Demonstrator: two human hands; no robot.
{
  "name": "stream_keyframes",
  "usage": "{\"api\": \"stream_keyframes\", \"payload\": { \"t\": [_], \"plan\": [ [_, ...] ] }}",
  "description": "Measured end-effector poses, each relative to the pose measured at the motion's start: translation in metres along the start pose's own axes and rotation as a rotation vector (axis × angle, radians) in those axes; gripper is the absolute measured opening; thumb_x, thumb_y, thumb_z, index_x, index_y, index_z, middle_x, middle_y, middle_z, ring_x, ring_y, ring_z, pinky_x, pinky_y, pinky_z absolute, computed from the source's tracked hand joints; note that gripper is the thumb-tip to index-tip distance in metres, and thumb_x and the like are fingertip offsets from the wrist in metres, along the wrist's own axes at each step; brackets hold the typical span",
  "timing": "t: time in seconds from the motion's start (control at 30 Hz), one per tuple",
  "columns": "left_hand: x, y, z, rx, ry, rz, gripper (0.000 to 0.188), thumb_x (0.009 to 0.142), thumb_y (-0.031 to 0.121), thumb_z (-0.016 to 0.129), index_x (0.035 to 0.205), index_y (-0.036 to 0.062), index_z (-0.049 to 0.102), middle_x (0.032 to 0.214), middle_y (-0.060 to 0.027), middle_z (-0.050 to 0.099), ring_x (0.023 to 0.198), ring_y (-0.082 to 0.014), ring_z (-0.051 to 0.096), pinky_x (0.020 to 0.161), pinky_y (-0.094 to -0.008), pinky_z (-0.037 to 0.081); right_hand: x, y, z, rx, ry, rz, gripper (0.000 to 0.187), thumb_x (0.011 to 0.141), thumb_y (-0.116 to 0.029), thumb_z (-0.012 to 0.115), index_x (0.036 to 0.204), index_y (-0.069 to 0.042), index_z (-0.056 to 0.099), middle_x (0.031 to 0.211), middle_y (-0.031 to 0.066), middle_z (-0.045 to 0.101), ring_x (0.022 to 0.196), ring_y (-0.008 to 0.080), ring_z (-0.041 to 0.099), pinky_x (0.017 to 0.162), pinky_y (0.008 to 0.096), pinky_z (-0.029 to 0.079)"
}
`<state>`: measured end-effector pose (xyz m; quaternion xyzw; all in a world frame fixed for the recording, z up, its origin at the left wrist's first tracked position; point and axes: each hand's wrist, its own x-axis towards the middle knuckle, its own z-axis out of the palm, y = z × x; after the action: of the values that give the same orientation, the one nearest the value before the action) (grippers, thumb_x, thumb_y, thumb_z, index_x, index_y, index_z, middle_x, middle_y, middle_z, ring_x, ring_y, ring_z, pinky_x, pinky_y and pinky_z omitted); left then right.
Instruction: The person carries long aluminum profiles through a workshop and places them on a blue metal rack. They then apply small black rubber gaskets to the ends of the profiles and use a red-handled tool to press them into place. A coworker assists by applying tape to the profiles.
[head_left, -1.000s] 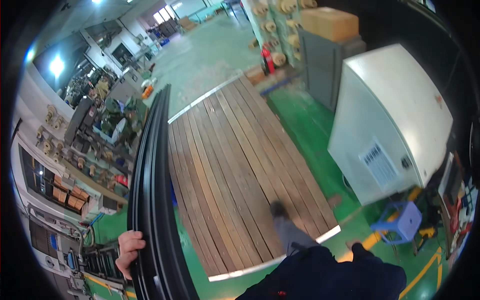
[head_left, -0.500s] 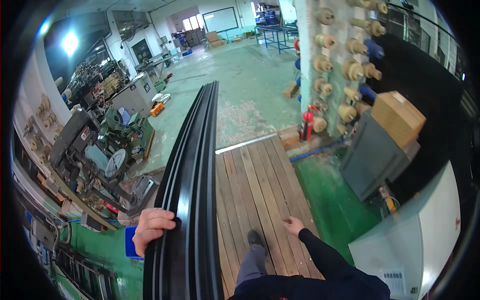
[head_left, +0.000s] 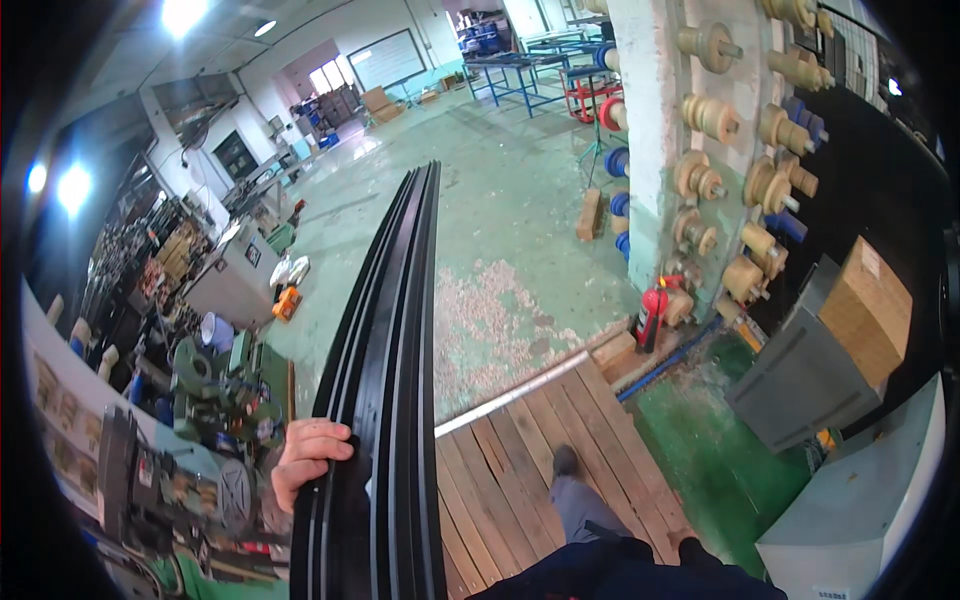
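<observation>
Well left of the black ribbed profile (head_left: 375, 400) stands a dark machine (head_left: 118, 475), with a green machine (head_left: 200, 385) between it and the profile. Farther off on that same side of the profile are a pale bucket (head_left: 217, 333), a grey cabinet (head_left: 235, 272) and an orange object (head_left: 287, 303) lying on the floor (head_left: 540, 200).

The left hand (head_left: 312, 460) grasps the profile's left edge, its fingers bent over the top; the thumb is hidden. The profile runs from the lower edge of the view away from the person, its far end raised in sight over the floor; whether it is 1 piece or several nested together, I cannot tell. The state of the right hand I cannot tell, as it is out of sight.

Beyond the profile's far end hangs 1 whiteboard (head_left: 387, 60). Right of the profile's near part lies a wooden plank platform (head_left: 500, 500), with 1 shoe (head_left: 566, 460) on it. Farther right of the profile come a blue-framed table (head_left: 515, 85) in the distance, a pillar (head_left: 650, 150) bearing rows of spools (head_left: 712, 118), and 1 red fire extinguisher (head_left: 652, 318) at its foot. Farthest right from the profile, a cardboard box (head_left: 872, 310) rests on a grey case (head_left: 800, 375).
</observation>
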<state>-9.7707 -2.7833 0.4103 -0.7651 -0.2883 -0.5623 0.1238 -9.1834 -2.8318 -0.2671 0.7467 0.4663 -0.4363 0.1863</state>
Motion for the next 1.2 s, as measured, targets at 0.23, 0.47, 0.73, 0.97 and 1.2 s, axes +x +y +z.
{"api": "stream_keyframes", "payload": {
  "t": [0.23, 0.47, 0.73, 0.97, 1.2],
  "plan": [
    [0.131, -0.280, 0.003, -0.104, -0.039, 0.057, 0.023, 0.085, 0.017, 0.064, 0.089, 0.0023, 0.046, 0.088, -0.0213, 0.068, 0.088, -0.0374, 0.068, 0.078, -0.0508, 0.049, 0.006, -0.348, -0.176, 0.210, 0.147, -0.386, 0.051, 0.084, -0.045, 0.064, 0.107, 0.000, 0.069, 0.097, 0.0204, 0.071, 0.091, 0.0316, 0.069, 0.081, 0.0402, 0.053],
    [0.190, -0.543, 0.051, -0.163, -0.043, 0.044, 0.020, 0.085, 0.010, 0.064, 0.089, 0.0034, 0.046, 0.086, -0.0205, 0.069, 0.086, -0.0355, 0.068, 0.079, -0.0485, 0.049, 0.067, -0.749, -0.397, 0.289, 0.239, -0.696, 0.050, 0.082, -0.048, 0.063, 0.102, -0.003, 0.072, 0.103, 0.0191, 0.070, 0.099, 0.0324, 0.067, 0.086, 0.0408, 0.052],
    [0.305, -0.840, 0.072, -0.184, -0.015, -0.006, 0.019, 0.088, 0.012, 0.060, 0.089, 0.0046, 0.044, 0.083, -0.0187, 0.068, 0.081, -0.0333, 0.067, 0.079, -0.0478, 0.049, 0.122, -0.928, -0.519, 0.305, 0.209, -0.303, 0.053, 0.081, -0.052, 0.063, 0.105, -0.005, 0.071, 0.106, 0.0185, 0.070, 0.102, 0.0334, 0.066, 0.088, 0.0402, 0.051],
    [0.357, -1.118, 0.141, -0.339, -0.190, 0.111, 0.021, 0.092, 0.018, 0.056, 0.090, 0.0042, 0.040, 0.088, -0.0223, 0.064, 0.088, -0.0354, 0.062, 0.081, -0.0506, 0.047, 0.245, -0.979, -0.523, 0.241, 0.245, -0.117, 0.054, 0.079, -0.056, 0.061, 0.094, -0.006, 0.076, 0.089, 0.0163, 0.073, 0.089, 0.0317, 0.070, 0.084, 0.0394, 0.054],
    [0.427, -1.355, 0.268, -0.333, -0.087, 0.115, 0.021, 0.088, 0.019, 0.056, 0.083, 0.0040, 0.041, 0.074, -0.0203, 0.065, 0.076, -0.0335, 0.066, 0.072, -0.0482, 0.050, 0.376, -1.135, -0.651, 0.292, 0.069, 0.040, 0.051, 0.080, -0.053, 0.059, 0.074, -0.003, 0.071, 0.083, 0.0176, 0.072, 0.083, 0.0310, 0.069, 0.081, 0.0441, 0.052]
  ]
}}
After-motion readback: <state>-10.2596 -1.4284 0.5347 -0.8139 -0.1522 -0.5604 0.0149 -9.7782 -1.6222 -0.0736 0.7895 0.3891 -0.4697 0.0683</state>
